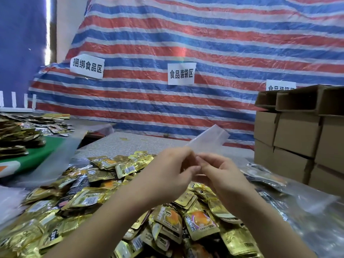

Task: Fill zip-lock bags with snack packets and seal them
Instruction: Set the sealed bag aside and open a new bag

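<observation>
An empty clear zip-lock bag (210, 139) is held up above the table, pointing away to the upper right. My left hand (167, 170) and my right hand (221, 172) both pinch its near end, fingertips close together. Below them a big heap of gold snack packets (89, 198) covers the speckled table. Whether the bag's mouth is open I cannot tell.
Stacked cardboard boxes (297, 135) stand at the right. Filled clear bags (264, 174) lie in front of them. More gold packets (18, 135) pile on a green surface at the left. A striped tarp (186, 43) with paper labels hangs behind the table.
</observation>
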